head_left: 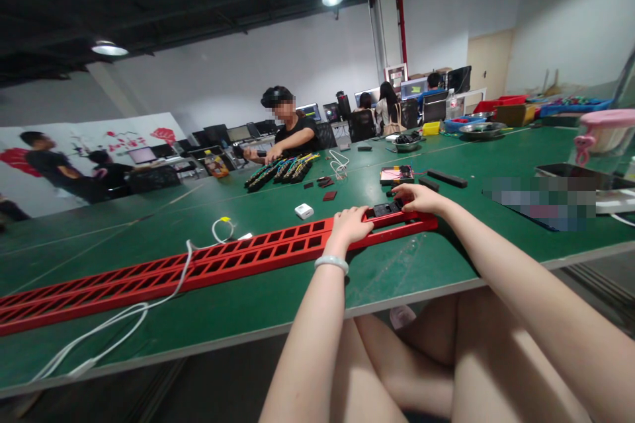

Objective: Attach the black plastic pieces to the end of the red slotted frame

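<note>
A long red slotted tray lies across the green table, running from far left to centre right. My left hand rests on the tray, fingers curled over its far rail. My right hand sits at the tray's right end, fingers on a small black part lying in the end slots. A pale bracelet circles my left wrist. Further back lie a pink-and-black device and a long black bar.
A white cable crosses the tray to a small white box. Small dark parts lie mid-table. Across the table a seated person handles rows of black trays. A metal bowl and bins stand far right.
</note>
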A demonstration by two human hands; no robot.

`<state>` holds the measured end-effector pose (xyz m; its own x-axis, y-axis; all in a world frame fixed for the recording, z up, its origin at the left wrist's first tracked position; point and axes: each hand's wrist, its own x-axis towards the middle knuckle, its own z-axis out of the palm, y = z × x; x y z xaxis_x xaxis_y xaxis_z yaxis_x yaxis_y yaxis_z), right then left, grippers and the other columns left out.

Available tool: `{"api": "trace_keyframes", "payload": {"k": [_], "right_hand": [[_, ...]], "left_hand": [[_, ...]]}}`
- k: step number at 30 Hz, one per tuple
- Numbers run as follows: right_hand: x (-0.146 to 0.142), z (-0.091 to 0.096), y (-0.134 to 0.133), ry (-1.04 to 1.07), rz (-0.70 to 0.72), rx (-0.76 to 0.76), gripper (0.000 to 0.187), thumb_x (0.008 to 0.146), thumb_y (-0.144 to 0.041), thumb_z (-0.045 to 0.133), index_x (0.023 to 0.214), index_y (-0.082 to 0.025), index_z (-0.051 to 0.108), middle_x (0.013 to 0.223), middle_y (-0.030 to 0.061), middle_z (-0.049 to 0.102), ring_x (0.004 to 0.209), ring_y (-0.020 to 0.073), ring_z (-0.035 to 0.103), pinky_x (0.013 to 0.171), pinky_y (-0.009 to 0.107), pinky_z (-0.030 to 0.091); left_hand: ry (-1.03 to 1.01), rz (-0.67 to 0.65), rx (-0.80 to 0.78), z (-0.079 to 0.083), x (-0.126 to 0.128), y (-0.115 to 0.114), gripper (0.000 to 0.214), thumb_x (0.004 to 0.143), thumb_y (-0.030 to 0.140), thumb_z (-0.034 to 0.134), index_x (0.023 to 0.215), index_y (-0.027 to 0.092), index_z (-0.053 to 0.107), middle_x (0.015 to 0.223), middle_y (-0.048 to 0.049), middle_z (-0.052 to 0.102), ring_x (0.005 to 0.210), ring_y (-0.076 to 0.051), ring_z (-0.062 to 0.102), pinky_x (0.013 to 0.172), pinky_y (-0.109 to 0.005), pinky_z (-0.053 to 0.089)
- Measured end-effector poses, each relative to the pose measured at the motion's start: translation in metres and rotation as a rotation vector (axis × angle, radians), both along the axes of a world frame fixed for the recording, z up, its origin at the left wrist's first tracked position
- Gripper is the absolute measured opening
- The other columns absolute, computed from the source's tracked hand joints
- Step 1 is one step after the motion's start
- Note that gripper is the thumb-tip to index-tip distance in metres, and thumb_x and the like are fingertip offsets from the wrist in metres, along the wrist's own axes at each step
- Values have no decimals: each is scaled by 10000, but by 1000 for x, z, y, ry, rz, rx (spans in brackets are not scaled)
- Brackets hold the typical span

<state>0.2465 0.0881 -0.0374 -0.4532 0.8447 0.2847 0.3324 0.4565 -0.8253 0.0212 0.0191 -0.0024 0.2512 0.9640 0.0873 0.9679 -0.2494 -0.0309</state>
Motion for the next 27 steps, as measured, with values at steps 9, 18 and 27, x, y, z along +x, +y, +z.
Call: {"api": "trace_keyframes", "payload": {"k": [9,18,27], "right_hand": [[3,3,0,69,90,-99,527,584,-43,639,1092,-164,565,1126,89,607,1056,216,558,908,365,461],[3,1,3,39,94,-90,470,645,-94,646,1107,-143,575,1153,107,594,1054,210,560,944,361,430],[5,-2,5,-55,103,-65,507,654,-178,657,1150,-124,570,1180,102,580,1059,221,556,964,334,411]], "left_hand": [[5,-23,24,-5,-3,4,446,874,419,475,1268,217,418,1237,-87,472,1107,-252,452,928,-469,329],[6,-29,25,-5,-4,5,445,877,411,478,1271,216,413,1233,-86,471,1102,-252,455,927,-474,334],[17,0,26,-2,0,-2,415,881,386,487,1250,205,424,1206,-85,474,1078,-244,465,909,-466,362]]}}
